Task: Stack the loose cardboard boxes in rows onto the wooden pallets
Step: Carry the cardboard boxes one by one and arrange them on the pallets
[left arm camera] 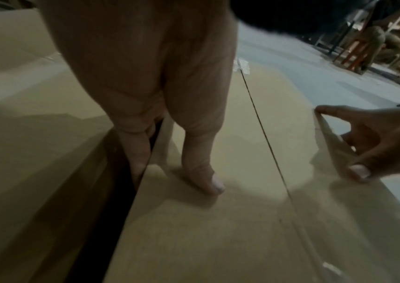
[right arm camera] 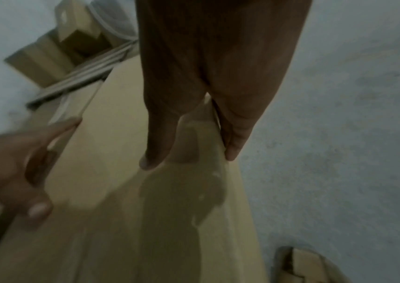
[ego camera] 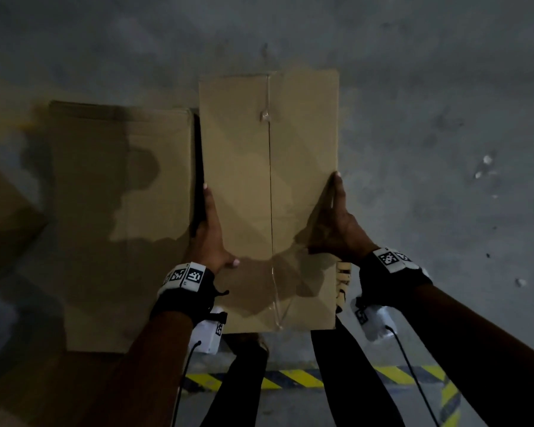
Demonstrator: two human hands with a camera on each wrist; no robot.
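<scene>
I hold a taped brown cardboard box [ego camera: 269,180] in front of me, long side pointing away. My left hand [ego camera: 211,232] grips its left edge, thumb on the top face and fingers down the side. My right hand [ego camera: 336,223] grips the right edge the same way. The left wrist view shows my left hand [left arm camera: 145,76] with its thumb on the box [left arm camera: 218,220] and the right hand [left arm camera: 376,137] pinching the far edge. In the right wrist view my right hand [right arm camera: 206,76] clasps the box [right arm camera: 112,153], with my left hand [right arm camera: 12,162] opposite. A second box [ego camera: 121,211] lies just left, a narrow dark gap between them.
Grey concrete floor [ego camera: 444,118] spreads ahead and to the right. Yellow-black hazard tape [ego camera: 290,379] runs past my legs. Another box corner [ego camera: 0,211] shows at the far left. Wooden slats and small boxes [right arm camera: 49,57] lie beyond the held box. Wooden furniture [left arm camera: 363,47] stands far off.
</scene>
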